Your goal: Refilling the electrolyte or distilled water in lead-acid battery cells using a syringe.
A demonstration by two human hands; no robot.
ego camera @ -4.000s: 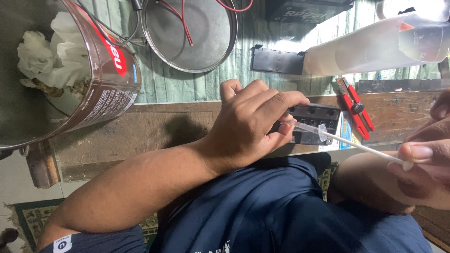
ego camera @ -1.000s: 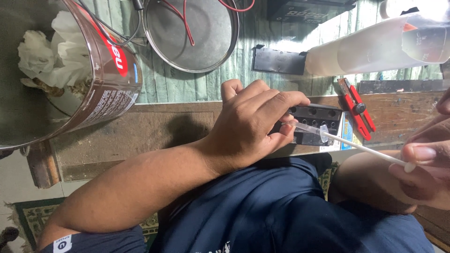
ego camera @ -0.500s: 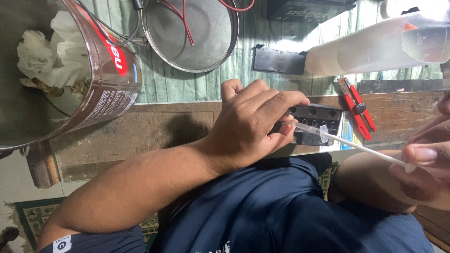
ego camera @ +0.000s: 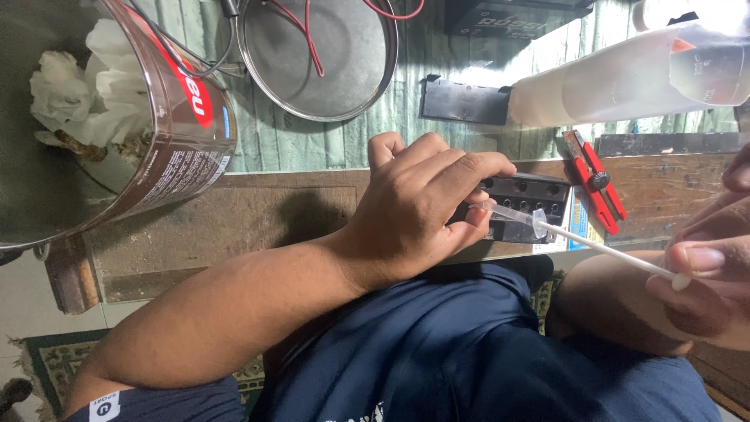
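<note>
Clear plastic, the syringe (ego camera: 512, 215) lay clenched in my left hand (ego camera: 418, 207) over the black battery (ego camera: 525, 205) at mid-frame. At right edge, my right hand (ego camera: 707, 277) pinched its white plunger rod (ego camera: 609, 248).

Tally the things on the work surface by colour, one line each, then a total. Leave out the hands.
Black: 2, battery and tray
Red: 1, utility knife
Silver: 1, metal bowl
Clear or whitish: 3, syringe, plastic bottle, jar
Total: 7
</note>
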